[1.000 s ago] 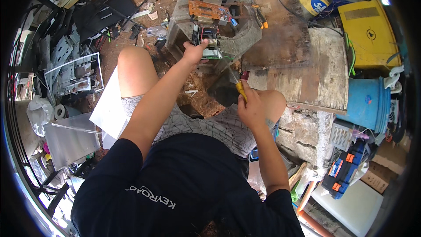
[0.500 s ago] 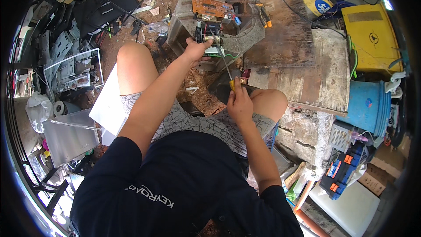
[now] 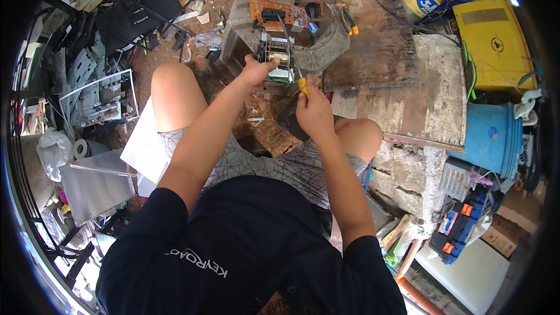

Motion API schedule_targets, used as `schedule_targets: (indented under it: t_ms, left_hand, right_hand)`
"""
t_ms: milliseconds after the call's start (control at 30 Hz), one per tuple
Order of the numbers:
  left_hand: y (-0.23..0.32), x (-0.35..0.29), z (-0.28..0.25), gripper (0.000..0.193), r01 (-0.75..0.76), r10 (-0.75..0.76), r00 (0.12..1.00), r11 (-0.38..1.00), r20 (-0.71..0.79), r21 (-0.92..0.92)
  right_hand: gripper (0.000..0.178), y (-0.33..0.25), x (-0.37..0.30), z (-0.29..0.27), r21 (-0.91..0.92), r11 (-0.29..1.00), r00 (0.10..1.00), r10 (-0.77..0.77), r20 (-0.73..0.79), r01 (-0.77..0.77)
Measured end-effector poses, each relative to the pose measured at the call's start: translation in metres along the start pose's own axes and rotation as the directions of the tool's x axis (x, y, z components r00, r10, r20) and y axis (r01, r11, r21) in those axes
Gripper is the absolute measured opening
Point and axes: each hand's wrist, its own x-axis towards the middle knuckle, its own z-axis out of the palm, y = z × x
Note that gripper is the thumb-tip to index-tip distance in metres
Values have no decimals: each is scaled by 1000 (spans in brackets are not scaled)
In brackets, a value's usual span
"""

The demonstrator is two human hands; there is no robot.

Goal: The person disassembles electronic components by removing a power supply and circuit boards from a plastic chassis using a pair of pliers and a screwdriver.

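My left hand [image 3: 258, 72] is closed on the near left side of a small electronic assembly [image 3: 276, 56] with a black-and-metallic body and a green edge. Its thumb lies across the front, and the other fingers are partly hidden. In my right hand [image 3: 315, 108] is a screwdriver [image 3: 303, 86], gripped by its yellow handle. The long thin shaft passes the assembly's right side and slants away up to a black part [image 3: 273, 16]. That part lies over an orange circuit board [image 3: 255, 10], which rests on a grey, hollow concrete-like block [image 3: 332, 44].
Yellow-handled pliers [image 3: 351, 23] lie at the block's right, beside a worn wooden board [image 3: 379, 35]. Farther right stand a yellow case [image 3: 493, 46] and a blue bucket [image 3: 487, 140]. Scrap frames and panels [image 3: 96, 99] crowd the left.
My right hand and the screwdriver have moved forward, the tip going from the assembly to above the orange board. The black part has shifted from the assembly's far end onto that board.
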Motion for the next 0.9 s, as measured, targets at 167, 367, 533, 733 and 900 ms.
schedule_targets:
  t_ms: [167, 367, 533, 733, 900]
  left_hand:
    - [5, -6, 1, 81, 6, -7, 1000, 1000, 27, 10]
    - [3, -11, -2, 83, -14, 11, 999, 998, 40, 61]
    - [-10, -13, -7, 79, -124, 124, 990, 992, 68, -3]
    - [14, -47, -23, 80, -238, 239, 971, 955, 17, 180]
    - [115, -39, -67, 80, -528, 634, 769, 697, -74, 484]
  right_hand:
    - [50, 7, -1, -9, -5, 1000, 1000, -17, -21, 17]
    - [51, 16, -16, -15, 50, 999, 999, -2, -54, 4]
    - [50, 25, -26, -28, 122, 992, 994, 36, -105, -23]
    - [45, 54, -17, -38, 620, 751, 955, 295, -8, -227]
    - [35, 54, 73, -24, 790, 610, 997, 75, 12, -56]
